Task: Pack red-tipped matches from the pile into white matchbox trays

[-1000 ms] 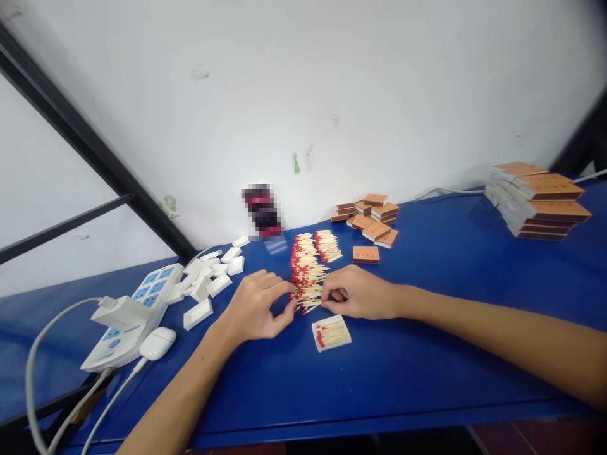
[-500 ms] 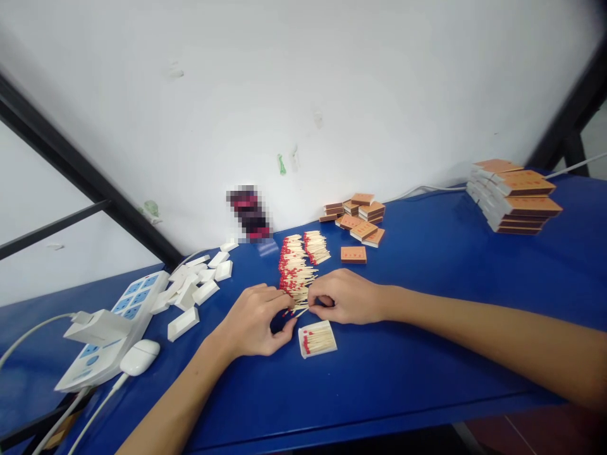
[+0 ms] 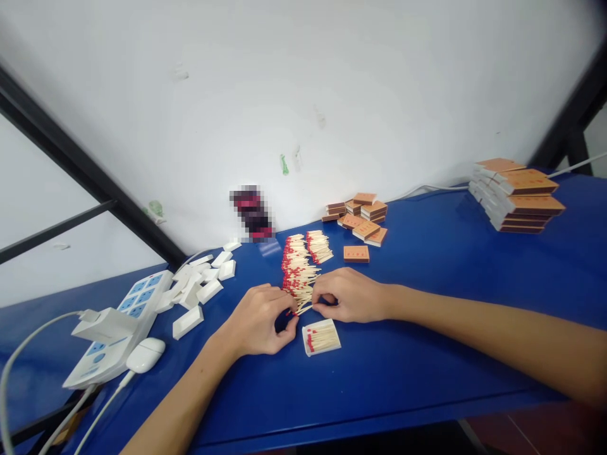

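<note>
Your left hand [image 3: 258,319] is at the left, red-headed end of the near matches, thumb and forefinger curved toward each other around a gap. Your right hand [image 3: 348,295] is at their bare-stick end, with thumb and forefinger brought together. You have fingertips at both ends of those sticks, but I cannot tell whether either grip is clenched on a match.

The match pile [image 3: 301,268] runs away from your fingers toward the far side, heads mostly to the left. A smaller bunch [image 3: 320,246] sits just right of its far end. Nearer to you than the pile, just in front of your right hand, is a white tray [image 3: 305,342] with a layer of matches [image 3: 325,338] in it (heads left there too).

Beyond your right hand one orange box [image 3: 356,254] lies flat, with a heap of boxes [image 3: 365,229] behind it by the wall [image 3: 379,95]. A taller stack [image 3: 535,203] stands at the far right. Left of the pile are loose white trays [image 3: 210,291], then a power strip [image 3: 152,287] with a charger [image 3: 107,325] on it and a white case [image 3: 146,355] beside it. All this is on your blue bench [image 3: 427,366].
</note>
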